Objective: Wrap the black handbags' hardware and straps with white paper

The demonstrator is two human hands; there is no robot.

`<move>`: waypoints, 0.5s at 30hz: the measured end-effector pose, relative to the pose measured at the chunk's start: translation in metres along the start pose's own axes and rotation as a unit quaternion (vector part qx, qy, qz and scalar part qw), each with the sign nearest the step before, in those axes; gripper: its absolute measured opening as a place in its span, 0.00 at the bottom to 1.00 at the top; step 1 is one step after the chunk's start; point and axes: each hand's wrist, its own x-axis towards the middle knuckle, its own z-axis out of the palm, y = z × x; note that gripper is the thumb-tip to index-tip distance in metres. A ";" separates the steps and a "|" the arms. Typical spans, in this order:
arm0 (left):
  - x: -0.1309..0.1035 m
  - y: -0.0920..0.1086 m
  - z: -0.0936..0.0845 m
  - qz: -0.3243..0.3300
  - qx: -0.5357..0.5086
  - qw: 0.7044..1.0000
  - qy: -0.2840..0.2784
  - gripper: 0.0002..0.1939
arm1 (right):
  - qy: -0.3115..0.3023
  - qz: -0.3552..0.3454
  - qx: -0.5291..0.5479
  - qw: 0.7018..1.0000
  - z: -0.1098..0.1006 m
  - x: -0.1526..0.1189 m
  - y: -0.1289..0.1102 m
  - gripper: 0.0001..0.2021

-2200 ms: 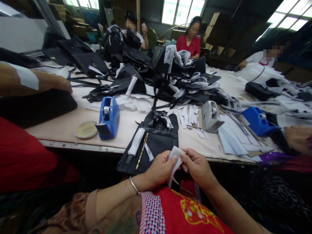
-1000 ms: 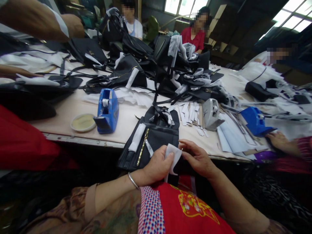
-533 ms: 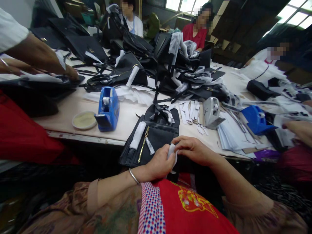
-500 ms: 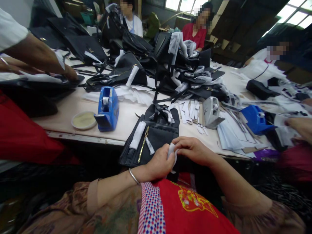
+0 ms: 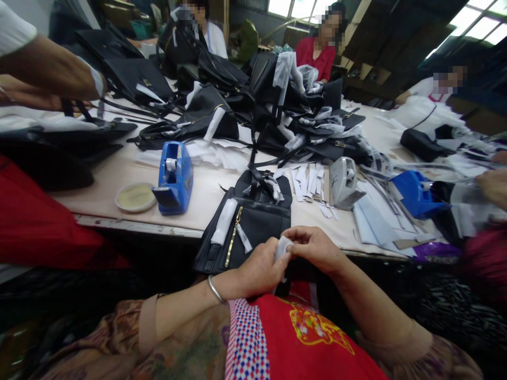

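A black backpack (image 5: 263, 224) with a gold front zipper (image 5: 233, 237) lies at the table's near edge, its lower end jutting toward me. White wrapping (image 5: 225, 220) covers a part along its left side, and a small wrapped pull hangs by the zipper. Over the bag's lower right corner, my left hand (image 5: 263, 266) is closed on a piece of white tissue wrapping (image 5: 282, 247). From the other side, my right hand (image 5: 312, 248) pinches the same wrapping between thumb and fingers. Whatever the wrapping goes around is hidden by my hands.
A blue tape dispenser (image 5: 174, 179) and a round shallow dish (image 5: 135, 197) stand left of the bag. Paper strips (image 5: 309, 182), a grey dispenser (image 5: 344, 184) and another blue dispenser (image 5: 418, 194) lie right. Black bags (image 5: 214, 111) pile up behind. A co-worker's arm (image 5: 51, 68) reaches in at left.
My hands have drawn closer together, and the wrapping's hanging lower end no longer shows. The co-worker's hand at left has lifted back from the bag there, toward the left.
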 end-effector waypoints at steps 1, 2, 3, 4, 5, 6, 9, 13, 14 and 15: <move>0.000 0.000 0.001 -0.010 -0.020 1.000 0.004 0.15 | 0.004 0.000 -0.001 1.000 -0.001 0.000 0.000 0.13; 0.000 0.000 0.001 -0.022 -0.046 0.999 0.002 0.16 | 0.007 0.000 0.002 1.000 -0.001 0.001 0.000 0.13; 0.000 0.001 0.001 -0.035 -0.078 0.996 -0.006 0.16 | 0.009 0.000 0.007 1.000 -0.001 0.001 0.001 0.12; 0.000 0.001 0.001 -0.045 -0.109 0.993 -0.015 0.16 | 0.009 0.002 0.015 1.000 -0.001 0.001 0.003 0.12; 0.000 0.002 0.001 -0.052 -0.136 0.989 -0.026 0.17 | 0.007 0.005 0.025 1.000 0.000 0.001 0.004 0.12; 0.000 0.003 0.001 -0.053 -0.155 0.986 -0.035 0.17 | 0.004 0.010 0.035 0.999 0.001 0.001 0.006 0.12; 0.003 0.000 0.003 -0.029 -0.149 0.988 -0.041 0.18 | -0.013 0.015 0.051 0.998 0.001 0.002 0.012 0.12; 0.010 -0.008 0.007 -0.008 -0.083 0.996 -0.027 0.18 | 0.023 -0.051 -0.028 0.998 -0.035 0.007 0.000 0.12; 0.012 -0.009 0.007 -0.014 -0.077 0.997 -0.028 0.18 | 0.103 -0.071 -0.060 0.990 -0.054 0.010 -0.007 0.12; 0.013 -0.011 0.007 -0.023 -0.074 0.997 -0.031 0.18 | 0.199 -0.085 -0.089 0.972 -0.077 0.014 -0.016 0.11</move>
